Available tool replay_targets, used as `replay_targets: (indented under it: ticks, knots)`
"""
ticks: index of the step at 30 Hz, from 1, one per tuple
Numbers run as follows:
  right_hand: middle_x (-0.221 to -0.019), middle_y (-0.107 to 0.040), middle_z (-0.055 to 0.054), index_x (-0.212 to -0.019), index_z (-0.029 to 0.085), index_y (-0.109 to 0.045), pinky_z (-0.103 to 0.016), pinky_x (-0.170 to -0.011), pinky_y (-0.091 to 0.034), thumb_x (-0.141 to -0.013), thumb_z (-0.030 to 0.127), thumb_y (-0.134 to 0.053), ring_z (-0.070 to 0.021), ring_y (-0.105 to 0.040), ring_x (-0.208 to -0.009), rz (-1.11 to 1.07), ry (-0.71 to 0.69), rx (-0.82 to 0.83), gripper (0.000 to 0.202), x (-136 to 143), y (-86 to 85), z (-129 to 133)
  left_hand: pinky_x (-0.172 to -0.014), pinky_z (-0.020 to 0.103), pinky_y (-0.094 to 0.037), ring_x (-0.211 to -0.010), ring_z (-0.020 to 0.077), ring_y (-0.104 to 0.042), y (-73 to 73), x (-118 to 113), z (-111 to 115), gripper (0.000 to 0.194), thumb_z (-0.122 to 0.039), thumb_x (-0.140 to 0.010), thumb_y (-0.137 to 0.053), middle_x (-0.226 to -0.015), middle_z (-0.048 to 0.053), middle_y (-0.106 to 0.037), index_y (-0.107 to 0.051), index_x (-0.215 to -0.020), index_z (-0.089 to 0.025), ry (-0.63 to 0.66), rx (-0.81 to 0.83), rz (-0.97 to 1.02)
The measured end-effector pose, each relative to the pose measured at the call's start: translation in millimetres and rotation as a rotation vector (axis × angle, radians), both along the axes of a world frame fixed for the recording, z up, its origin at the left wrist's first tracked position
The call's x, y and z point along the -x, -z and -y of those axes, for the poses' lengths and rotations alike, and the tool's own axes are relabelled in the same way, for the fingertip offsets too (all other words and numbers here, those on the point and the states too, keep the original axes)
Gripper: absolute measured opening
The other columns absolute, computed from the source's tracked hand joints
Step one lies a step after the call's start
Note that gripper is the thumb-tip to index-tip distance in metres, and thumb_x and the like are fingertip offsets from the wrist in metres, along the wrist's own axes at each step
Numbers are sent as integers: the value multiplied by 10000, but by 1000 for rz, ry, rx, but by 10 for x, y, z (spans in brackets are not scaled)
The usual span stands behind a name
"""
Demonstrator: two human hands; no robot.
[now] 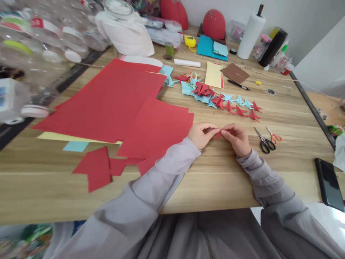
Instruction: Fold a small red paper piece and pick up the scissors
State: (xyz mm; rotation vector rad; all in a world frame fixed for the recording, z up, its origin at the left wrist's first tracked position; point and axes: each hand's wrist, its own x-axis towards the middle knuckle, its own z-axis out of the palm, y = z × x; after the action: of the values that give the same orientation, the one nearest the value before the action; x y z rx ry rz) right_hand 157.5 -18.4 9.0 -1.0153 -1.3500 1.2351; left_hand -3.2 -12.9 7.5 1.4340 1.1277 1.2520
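Between my left hand (pixel 202 135) and my right hand (pixel 237 138) is a small piece of folded red paper (pixel 218 134), pinched in the fingertips of both. The fingers cover most of it, so its exact shape is hidden. Beyond the hands lie several folded red paper cranes (pixel 206 90) and light blue paper cranes (pixel 228 97) in a loose cluster and rows. Large red paper sheets (pixel 107 100) are stacked to the left, partly under my left forearm. Black-handled scissors (pixel 266 144) and small orange-handled scissors (pixel 274 136) rest right of my right hand.
Red paper scraps (pixel 98 167) lie near the front left. Plastic bottles (pixel 48 39) crowd the far left. At the back are a yellow tape measure (pixel 190 41), blue paper (pixel 208 48) and a white paper roll (pixel 250 36). A phone (pixel 329 183) lies at the right edge.
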Motion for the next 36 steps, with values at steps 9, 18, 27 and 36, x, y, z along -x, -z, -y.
replay_targets:
  ticks: [9, 18, 27, 36]
  knots:
    - [-734, -640, 1, -788, 197, -626, -266, -639, -488, -684, 407, -757, -120, -579, -674, 83, -112, -30, 268, 57, 48, 10, -622, 293, -529, -595, 148, -637, -7, 7, -79, 376, -464, -542, -796, -649, 40, -701, -705, -706, -139, -61, 157, 318]
    - [-739, -635, -3, -841, 194, -612, -246, -585, -479, -733, 440, -705, -103, -575, -623, 87, -62, -51, 284, 68, 84, -22, -749, 335, -540, -741, 190, -675, -4, -23, -33, 290, -401, -573, -800, -773, 80, -735, -722, -685, -144, 9, 108, 292]
    - [-746, -644, -5, -832, 202, -606, -251, -599, -473, -762, 456, -673, -109, -580, -655, 89, -79, -60, 273, 61, 83, -15, -778, 342, -528, -775, 186, -673, 8, -37, -28, 224, -358, -599, -783, -795, 85, -730, -709, -627, -148, -1, 28, 298]
    - [-630, -647, 11, -769, 187, -651, -250, -561, -463, -723, 406, -724, -99, -564, -563, 38, 35, -24, 235, 29, 46, -8, -712, 340, -549, -692, 189, -675, 19, -32, -41, 366, -406, -489, -832, -743, 70, -732, -701, -703, -141, 67, 154, 244]
